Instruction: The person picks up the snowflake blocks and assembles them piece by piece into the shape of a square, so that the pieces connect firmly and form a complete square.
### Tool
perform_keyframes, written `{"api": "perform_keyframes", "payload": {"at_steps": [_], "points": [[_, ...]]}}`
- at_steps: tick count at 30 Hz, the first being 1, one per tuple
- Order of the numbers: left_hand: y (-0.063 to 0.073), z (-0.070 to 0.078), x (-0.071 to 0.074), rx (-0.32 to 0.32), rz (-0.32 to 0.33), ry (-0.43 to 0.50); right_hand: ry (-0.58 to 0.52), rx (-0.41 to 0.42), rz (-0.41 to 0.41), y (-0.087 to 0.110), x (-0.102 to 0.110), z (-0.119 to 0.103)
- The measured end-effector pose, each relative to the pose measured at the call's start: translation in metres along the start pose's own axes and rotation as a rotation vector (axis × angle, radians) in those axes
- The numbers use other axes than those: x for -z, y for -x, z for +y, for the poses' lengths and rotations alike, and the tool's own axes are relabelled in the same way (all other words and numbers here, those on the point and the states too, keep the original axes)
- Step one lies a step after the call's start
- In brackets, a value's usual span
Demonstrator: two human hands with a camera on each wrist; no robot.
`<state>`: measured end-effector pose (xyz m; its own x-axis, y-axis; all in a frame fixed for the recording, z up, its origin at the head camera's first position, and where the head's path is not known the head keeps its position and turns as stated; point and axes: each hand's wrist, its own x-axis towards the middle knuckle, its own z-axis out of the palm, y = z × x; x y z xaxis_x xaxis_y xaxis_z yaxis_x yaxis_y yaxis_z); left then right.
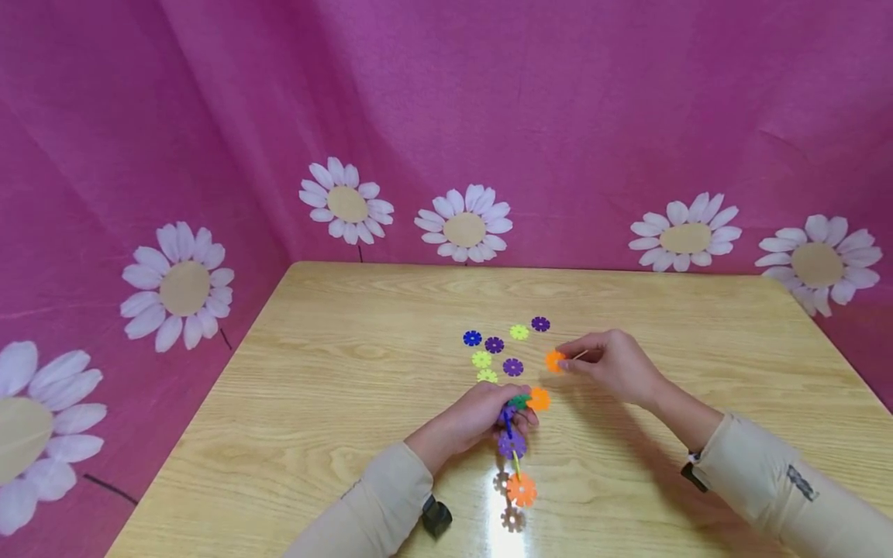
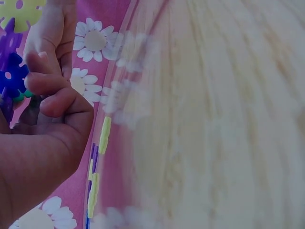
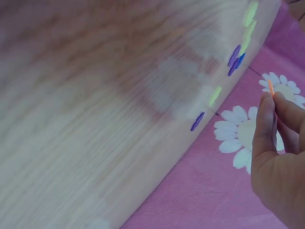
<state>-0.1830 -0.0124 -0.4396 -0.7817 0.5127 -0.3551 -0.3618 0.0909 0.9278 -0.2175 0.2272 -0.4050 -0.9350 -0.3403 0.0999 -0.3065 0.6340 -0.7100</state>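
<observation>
My left hand point(image 1: 481, 415) grips a chain of interlocked snowflake discs above the table. In the head view the chain shows an orange disc point(image 1: 539, 399) at its top, then a green disc point(image 1: 518, 401), a purple disc point(image 1: 512, 445) and a lower orange disc point(image 1: 522, 490). The left wrist view shows a blue disc point(image 2: 13, 75) and a yellow disc point(image 2: 21, 13) of that chain beside my curled fingers. To the right, my right hand point(image 1: 617, 368) pinches a loose orange disc point(image 1: 554, 361) by its edge between thumb and fingertips, apart from the chain.
Beyond the hands, several discs lie flat on the wooden table point(image 1: 335, 372), among them a blue disc point(image 1: 472, 338), a purple disc point(image 1: 540, 324) and a yellow disc point(image 1: 519, 332). A pink cloth point(image 1: 558, 116) with printed daisies hangs along the table's back and left edges.
</observation>
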Motion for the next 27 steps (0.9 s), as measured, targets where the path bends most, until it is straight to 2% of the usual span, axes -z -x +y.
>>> {"api": "perform_keyframes", "payload": {"at_steps": [15, 20, 27], "points": [[0.001, 0.000, 0.002, -0.011, 0.043, 0.002, -0.177, 0.064, -0.004, 0.030, -0.004, -0.016], [0.002, 0.001, 0.001, -0.021, 0.056, -0.016, -0.195, 0.055, 0.003, 0.035, -0.004, -0.022], [0.002, 0.001, 0.003, -0.016, 0.036, -0.014, -0.212, 0.066, 0.009, 0.040, -0.005, -0.024]]}}
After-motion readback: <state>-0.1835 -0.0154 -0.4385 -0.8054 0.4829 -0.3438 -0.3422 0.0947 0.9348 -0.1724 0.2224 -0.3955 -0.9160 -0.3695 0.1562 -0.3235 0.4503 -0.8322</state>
